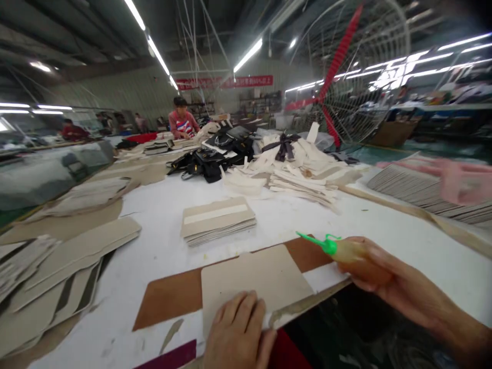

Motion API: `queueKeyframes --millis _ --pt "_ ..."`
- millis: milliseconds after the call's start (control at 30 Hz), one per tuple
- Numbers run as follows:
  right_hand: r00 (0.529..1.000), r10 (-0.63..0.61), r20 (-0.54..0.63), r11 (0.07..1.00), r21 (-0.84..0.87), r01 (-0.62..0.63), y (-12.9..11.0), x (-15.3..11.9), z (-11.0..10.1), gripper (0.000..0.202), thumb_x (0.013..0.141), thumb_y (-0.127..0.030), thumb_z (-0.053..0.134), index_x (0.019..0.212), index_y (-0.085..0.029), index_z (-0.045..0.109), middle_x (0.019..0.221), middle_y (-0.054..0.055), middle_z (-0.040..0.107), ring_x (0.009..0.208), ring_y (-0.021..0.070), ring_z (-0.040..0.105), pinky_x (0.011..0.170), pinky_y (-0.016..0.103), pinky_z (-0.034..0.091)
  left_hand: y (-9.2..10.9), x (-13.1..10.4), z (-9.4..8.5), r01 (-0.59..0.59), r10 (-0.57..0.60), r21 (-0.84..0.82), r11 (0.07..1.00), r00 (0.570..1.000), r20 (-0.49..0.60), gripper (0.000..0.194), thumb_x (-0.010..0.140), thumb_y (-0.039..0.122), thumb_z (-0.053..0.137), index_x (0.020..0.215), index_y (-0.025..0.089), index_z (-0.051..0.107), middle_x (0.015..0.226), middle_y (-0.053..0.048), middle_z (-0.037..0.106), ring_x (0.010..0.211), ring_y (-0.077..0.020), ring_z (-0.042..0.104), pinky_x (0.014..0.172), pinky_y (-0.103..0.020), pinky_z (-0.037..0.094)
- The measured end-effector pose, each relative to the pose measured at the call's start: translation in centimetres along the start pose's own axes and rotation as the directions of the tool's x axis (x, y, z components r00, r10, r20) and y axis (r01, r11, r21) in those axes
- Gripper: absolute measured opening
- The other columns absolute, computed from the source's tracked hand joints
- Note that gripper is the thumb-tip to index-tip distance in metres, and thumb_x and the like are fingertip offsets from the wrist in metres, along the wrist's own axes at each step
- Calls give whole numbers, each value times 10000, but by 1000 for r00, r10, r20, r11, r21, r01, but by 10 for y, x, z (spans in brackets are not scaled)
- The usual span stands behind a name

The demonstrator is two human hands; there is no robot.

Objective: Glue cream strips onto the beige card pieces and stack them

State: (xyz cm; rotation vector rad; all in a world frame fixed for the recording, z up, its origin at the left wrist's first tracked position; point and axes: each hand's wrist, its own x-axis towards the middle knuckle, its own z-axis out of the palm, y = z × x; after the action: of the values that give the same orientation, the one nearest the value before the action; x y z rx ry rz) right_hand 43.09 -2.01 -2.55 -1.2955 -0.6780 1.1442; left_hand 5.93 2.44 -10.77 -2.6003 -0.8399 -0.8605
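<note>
Where left fingers [243,309] rest, beige panel [253,274] lies beneath.

Shows panel [251,271] lying across strip [172,300] at near edge of table [154,210], under left hand [238,328]. Has bottle [351,256] in right hand [380,271], right of panel. Shows panel stack [219,220] behind, then heap of pieces [219,154], with fan [340,51] at far right. Carries loose panels [77,256] at left, row of sheets [415,187] at right.
</note>
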Motion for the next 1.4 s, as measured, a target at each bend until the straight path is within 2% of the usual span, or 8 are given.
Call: queueKeyframes --millis 67,167,300,367,633,900,1100,1400 --pt "998 -60 -16 988 -143 58 1 -1 2 645 691 -728 915 1126 -289 730 1032 93 765 790 286 691 490 301 515 7 8 -9 70 -67 -34 997 995 77 363 1125 453 546 1357 232 717 1339 -72 798 1185 -266 751 971 -418 647" --pt "983 -181 -3 879 -448 161 1 0 4 638 651 -712 913 1090 -286 728 1026 101 782 851 337 709 598 379 579 14 16 -19 134 -120 -79 988 980 159 360 1116 434 573 1384 229 699 1378 -82 780 1228 -286 729 1017 -462 637" --pt "967 -250 47 702 -679 215 0 2 6 622 657 -727 879 1092 -312 719 1097 67 806 1024 402 739 860 504 618 18 21 -26 150 -128 -118 982 976 178 346 1111 424 589 1374 226 697 1398 -70 773 1237 -294 720 1030 -477 635" --pt "963 -262 68 645 -730 227 -1 2 8 608 698 -750 844 1103 -314 719 1088 59 811 1020 395 747 862 505 621 19 23 -28 164 -144 -121 979 976 162 334 1119 420 575 1353 220 705 1379 -64 782 1221 -292 726 1021 -475 639" --pt "934 -305 187 516 -792 327 -12 -3 25 511 788 -702 799 1094 -301 723 999 49 811 901 342 748 749 447 633 22 28 -32 187 -168 -135 973 975 145 348 1142 429 513 1307 211 729 1352 -57 795 1199 -300 730 999 -498 646" --pt "910 -303 283 405 -826 391 -30 -1 50 396 829 -647 728 1027 -305 715 920 44 805 787 306 711 694 435 558 24 30 -32 186 -167 -131 974 976 141 359 1147 430 501 1308 203 728 1351 -63 797 1193 -298 730 991 -503 645" --pt "898 -265 351 303 -854 423 -48 9 71 363 834 -615 680 947 -271 710 743 22 724 635 247 635 584 366 470 23 31 -35 180 -165 -119 976 978 125 370 1156 436 471 1285 208 732 1320 -59 806 1166 -293 737 979 -488 646" --pt "893 -198 404 271 -853 446 -60 6 80 299 813 -553 672 931 -278 687 717 6 703 618 236 629 597 357 448 25 30 -33 193 -173 -127 973 973 151 338 1137 427 524 1306 210 721 1340 -61 797 1195 -304 731 996 -505 644"
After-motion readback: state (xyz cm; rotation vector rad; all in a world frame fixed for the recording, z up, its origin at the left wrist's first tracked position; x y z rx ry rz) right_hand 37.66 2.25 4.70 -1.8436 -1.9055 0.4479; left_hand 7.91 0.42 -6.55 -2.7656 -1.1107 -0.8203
